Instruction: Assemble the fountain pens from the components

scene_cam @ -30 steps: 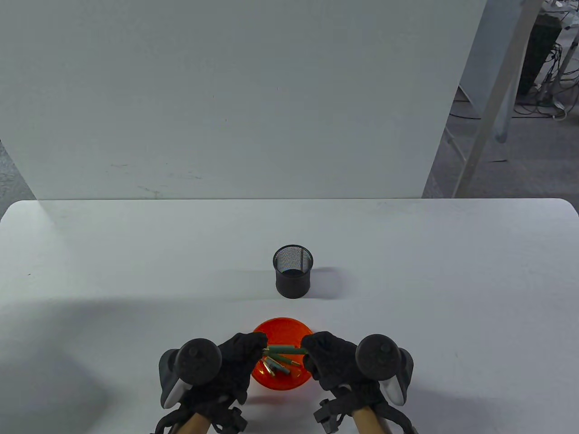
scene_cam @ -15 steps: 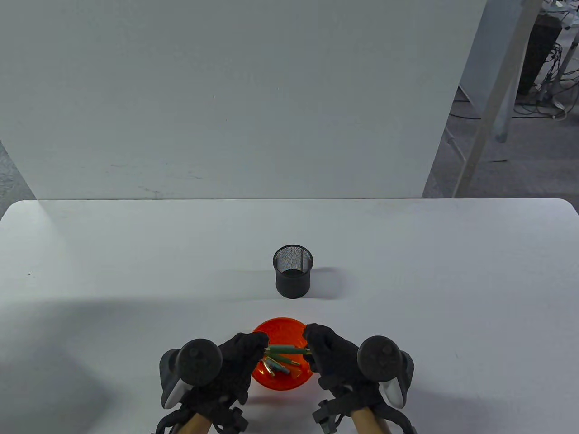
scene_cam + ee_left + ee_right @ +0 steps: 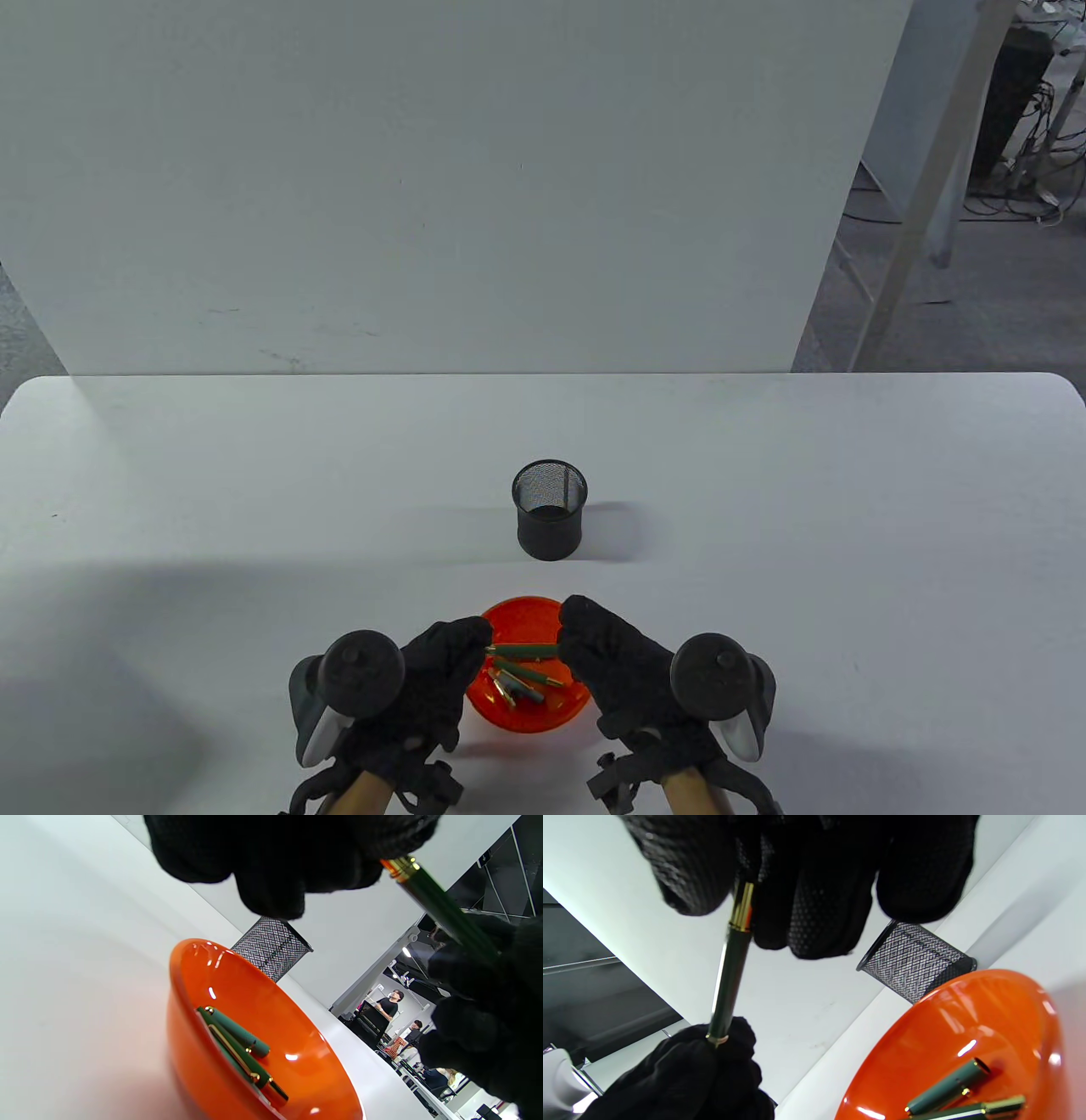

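A dark green fountain pen (image 3: 523,651) with gold bands is held level above the orange bowl (image 3: 526,613). My left hand (image 3: 475,638) pinches its left end and my right hand (image 3: 570,638) grips its right end. The pen also shows in the left wrist view (image 3: 441,906) and in the right wrist view (image 3: 729,963), spanning both gloves. In the bowl lie a few more green pen parts with gold trim (image 3: 519,683), also seen in the left wrist view (image 3: 242,1050) and the right wrist view (image 3: 946,1086).
A black mesh pen cup (image 3: 550,509) stands upright behind the bowl, near the table's middle. A white panel rises behind the table's far edge. The white table (image 3: 254,509) stretches wide to both sides.
Both hands have drawn closer together and shifted a little away from me; the visible stretch of pen between them has shortened. The bowl and cup have not moved.
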Available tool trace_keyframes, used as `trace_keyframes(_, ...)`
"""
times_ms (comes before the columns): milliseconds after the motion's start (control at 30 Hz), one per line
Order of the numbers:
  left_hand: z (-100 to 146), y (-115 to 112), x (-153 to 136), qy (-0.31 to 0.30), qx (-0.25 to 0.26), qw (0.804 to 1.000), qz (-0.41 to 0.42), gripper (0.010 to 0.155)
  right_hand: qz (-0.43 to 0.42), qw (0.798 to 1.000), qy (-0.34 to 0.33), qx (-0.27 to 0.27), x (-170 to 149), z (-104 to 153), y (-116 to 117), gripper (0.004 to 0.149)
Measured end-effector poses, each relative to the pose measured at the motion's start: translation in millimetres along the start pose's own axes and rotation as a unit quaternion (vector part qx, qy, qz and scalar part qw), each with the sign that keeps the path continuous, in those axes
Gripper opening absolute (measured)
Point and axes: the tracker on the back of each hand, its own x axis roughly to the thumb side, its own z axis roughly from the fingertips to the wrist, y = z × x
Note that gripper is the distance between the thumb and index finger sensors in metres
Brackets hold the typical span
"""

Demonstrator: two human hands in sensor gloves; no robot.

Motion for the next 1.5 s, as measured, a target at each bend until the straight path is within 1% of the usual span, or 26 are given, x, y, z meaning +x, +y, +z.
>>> trace_keyframes(133,0.0,-2.2,3.7,-0.011,-0.006,1.000,-0.006,0.048,0.000,1.000,0.009,-0.008,-0.6,-0.3,0.2,0.045)
trace_keyframes(467,-0.5,-4.4,5.6,-0.018,-0.012,1.000,-0.013,0.048,-0.010,0.999,0.030,-0.036,-4.7,-1.5,-1.0,0.049)
trace_keyframes(533,-0.2,-4.7,5.6,-0.017,-0.013,1.000,-0.011,0.048,-0.011,0.999,0.028,-0.031,-4.8,-0.9,-1.5,0.053)
trace_keyframes(600,-0.3,-4.7,5.2,-0.014,-0.013,1.000,-0.010,0.048,-0.023,0.999,0.029,-0.013,-4.5,-0.7,-0.5,0.059)
trace_keyframes(733,-0.3,-4.0,1.7,-0.003,-0.013,1.000,-0.002,0.048,-0.024,1.000,0.014,0.002,-2.6,-0.8,1.1,0.062)
trace_keyframes(800,0.3,-2.7,1.1,0.001,-0.005,1.000,-0.004,0.048,-0.020,1.000,0.008,0.011,-1.5,-0.6,2.2,0.062)
trace_keyframes(900,0.4,-1.6,0.7,0.001,0.001,1.000,-0.002,0.048,-0.014,1.000,0.006,0.021,-0.9,-0.9,2.4,0.062)
trace_keyframes(1000,0.3,-0.9,0.3,0.003,0.003,1.000,0.001,0.048,-0.016,0.999,0.006,0.027,-1.6,-1.6,2.0,0.059)
trace_keyframes(1133,1.0,-0.9,0.0,0.004,0.003,1.000,0.005,0.048,-0.006,1.000,0.005,0.021,-1.3,-1.5,1.2,0.047)
trace_keyframes(1200,0.7,-1.7,0.6,0.002,-0.003,1.000,0.001,0.048,0.001,1.000,0.008,0.021,-1.5,-2.2,1.5,0.045)
trace_keyframes(1500,1.8,-2.5,6.3,-0.016,-0.003,1.000,-0.015,0.048,0.031,0.999,0.032,0.001,-3.8,-1.0,2.1,0.049)
